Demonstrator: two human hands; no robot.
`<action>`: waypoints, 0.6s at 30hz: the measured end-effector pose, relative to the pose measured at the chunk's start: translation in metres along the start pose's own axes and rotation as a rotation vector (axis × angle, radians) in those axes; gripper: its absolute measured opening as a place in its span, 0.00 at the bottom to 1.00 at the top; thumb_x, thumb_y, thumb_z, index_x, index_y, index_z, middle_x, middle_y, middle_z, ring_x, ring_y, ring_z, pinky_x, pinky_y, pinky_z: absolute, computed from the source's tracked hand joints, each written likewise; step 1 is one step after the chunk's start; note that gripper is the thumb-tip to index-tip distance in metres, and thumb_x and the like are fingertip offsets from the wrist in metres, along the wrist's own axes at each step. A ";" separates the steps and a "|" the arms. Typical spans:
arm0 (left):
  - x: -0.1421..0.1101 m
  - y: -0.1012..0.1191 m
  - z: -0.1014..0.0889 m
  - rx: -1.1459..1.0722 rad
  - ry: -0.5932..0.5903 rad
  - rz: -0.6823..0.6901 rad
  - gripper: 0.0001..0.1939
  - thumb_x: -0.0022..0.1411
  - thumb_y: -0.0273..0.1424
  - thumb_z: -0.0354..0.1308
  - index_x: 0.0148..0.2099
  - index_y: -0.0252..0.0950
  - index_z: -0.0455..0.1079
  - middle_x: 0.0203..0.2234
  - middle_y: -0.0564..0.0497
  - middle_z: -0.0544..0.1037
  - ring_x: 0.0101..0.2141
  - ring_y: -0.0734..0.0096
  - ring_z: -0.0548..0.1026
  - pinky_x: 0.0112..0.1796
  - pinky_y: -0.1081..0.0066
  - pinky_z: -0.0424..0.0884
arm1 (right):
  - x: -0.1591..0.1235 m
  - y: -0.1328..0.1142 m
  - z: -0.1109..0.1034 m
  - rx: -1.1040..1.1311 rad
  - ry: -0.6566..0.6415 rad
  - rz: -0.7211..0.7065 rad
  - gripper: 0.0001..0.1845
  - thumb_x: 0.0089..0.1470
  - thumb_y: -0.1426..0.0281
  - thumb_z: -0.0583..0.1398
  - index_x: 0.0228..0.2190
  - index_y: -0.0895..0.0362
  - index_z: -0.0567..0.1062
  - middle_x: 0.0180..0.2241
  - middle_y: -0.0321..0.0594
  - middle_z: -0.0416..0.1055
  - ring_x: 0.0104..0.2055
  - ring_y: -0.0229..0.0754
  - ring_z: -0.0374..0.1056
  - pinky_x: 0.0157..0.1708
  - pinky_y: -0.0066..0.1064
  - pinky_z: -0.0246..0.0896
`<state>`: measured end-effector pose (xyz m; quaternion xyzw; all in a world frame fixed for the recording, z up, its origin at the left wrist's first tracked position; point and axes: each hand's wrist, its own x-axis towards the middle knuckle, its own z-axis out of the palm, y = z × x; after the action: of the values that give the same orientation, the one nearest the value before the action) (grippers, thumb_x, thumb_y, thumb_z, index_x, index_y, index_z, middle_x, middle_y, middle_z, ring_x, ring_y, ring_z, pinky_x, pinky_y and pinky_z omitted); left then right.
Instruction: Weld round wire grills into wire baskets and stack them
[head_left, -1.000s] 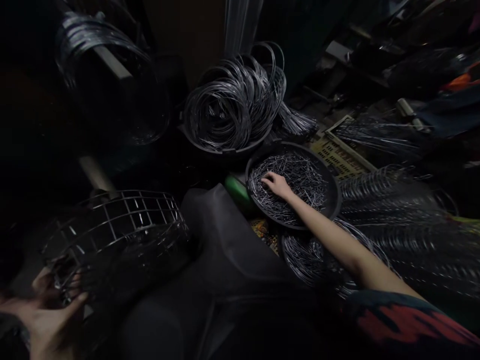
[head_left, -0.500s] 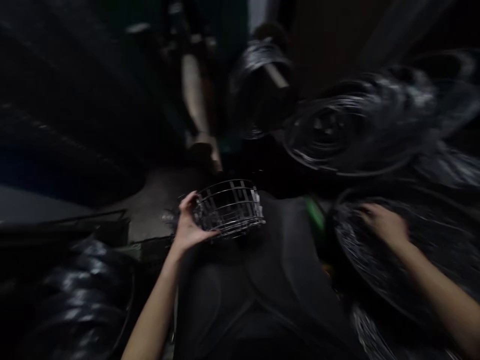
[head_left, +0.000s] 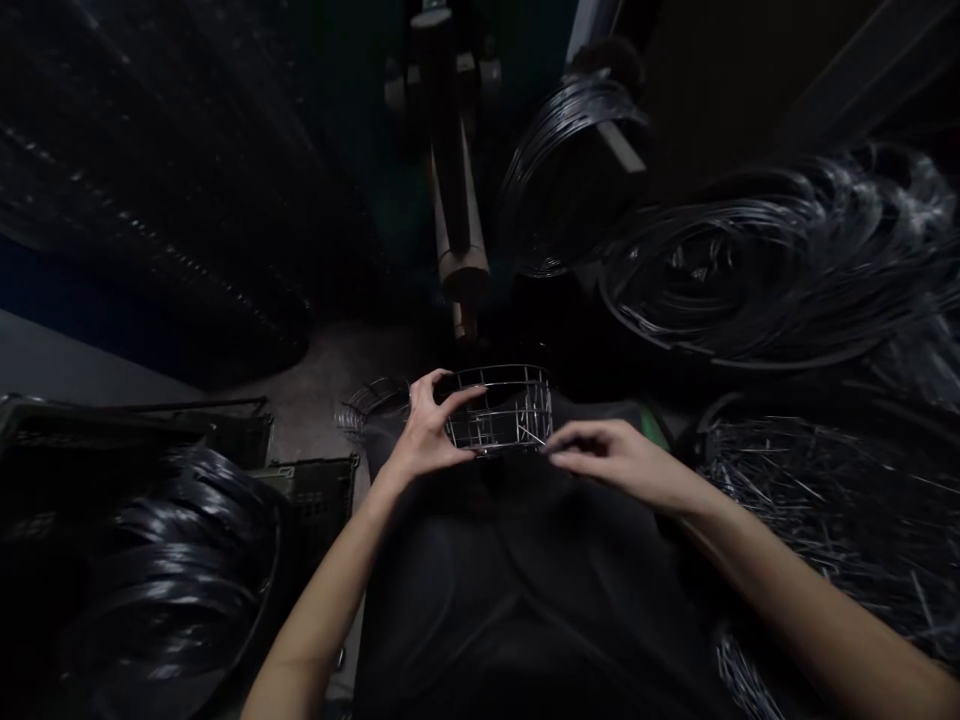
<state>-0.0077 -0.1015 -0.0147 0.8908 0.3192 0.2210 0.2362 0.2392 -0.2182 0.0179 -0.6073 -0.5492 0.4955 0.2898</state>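
Note:
A round wire basket frame (head_left: 517, 385) of shiny rings and short upright wires stands in front of me, above my lap. My left hand (head_left: 437, 420) grips its left side, fingers over the upper ring and thumb at the lower one. On the opposite side my right hand (head_left: 600, 455) pinches a short metal wire (head_left: 531, 435), its tip pointing into the frame near the right wall. Just above the frame comes down the cylindrical electrode arm (head_left: 459, 235) of a machine, apart from it.
At right, a tub (head_left: 709, 425) holds many loose short wires (head_left: 810, 500). Behind it lie wire rings (head_left: 780, 260) in a wide container. More wire rings (head_left: 187, 560) fill a bin at lower left, near a dark plastic crate (head_left: 322, 490). Rings (head_left: 570, 110) hang at the back.
My right hand has moved left from the tub of short wires to the frame, with a wire in its fingers. The view has shifted, and my left hand stays on the frame.

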 end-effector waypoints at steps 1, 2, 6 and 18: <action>-0.001 0.000 -0.001 0.002 -0.007 0.016 0.40 0.42 0.38 0.71 0.58 0.45 0.64 0.55 0.44 0.51 0.57 0.47 0.54 0.56 0.47 0.58 | 0.009 -0.011 0.001 -0.076 -0.013 -0.049 0.15 0.52 0.58 0.61 0.33 0.55 0.79 0.28 0.37 0.76 0.31 0.41 0.71 0.33 0.31 0.66; -0.002 0.001 -0.002 -0.001 -0.008 0.025 0.39 0.43 0.38 0.71 0.58 0.46 0.63 0.55 0.44 0.51 0.57 0.47 0.54 0.56 0.47 0.58 | 0.017 -0.019 0.005 -0.178 0.006 -0.108 0.14 0.53 0.59 0.60 0.33 0.55 0.79 0.29 0.37 0.77 0.32 0.41 0.72 0.34 0.31 0.66; -0.012 -0.004 -0.013 -0.054 0.028 -0.035 0.40 0.41 0.35 0.71 0.58 0.45 0.63 0.55 0.44 0.51 0.57 0.48 0.54 0.56 0.49 0.58 | 0.032 -0.027 0.025 -0.701 0.129 -0.417 0.17 0.55 0.61 0.60 0.44 0.54 0.77 0.40 0.42 0.78 0.35 0.44 0.74 0.31 0.31 0.65; -0.019 -0.020 -0.020 -0.125 0.194 -0.117 0.43 0.37 0.31 0.72 0.57 0.45 0.64 0.56 0.46 0.51 0.56 0.50 0.56 0.57 0.50 0.60 | 0.053 -0.039 0.031 -0.994 0.300 -0.918 0.12 0.60 0.71 0.56 0.43 0.54 0.76 0.40 0.37 0.78 0.29 0.36 0.74 0.25 0.26 0.62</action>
<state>-0.0411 -0.0946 -0.0151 0.8286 0.3777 0.3114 0.2717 0.1909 -0.1650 0.0275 -0.4362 -0.8665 -0.0770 0.2301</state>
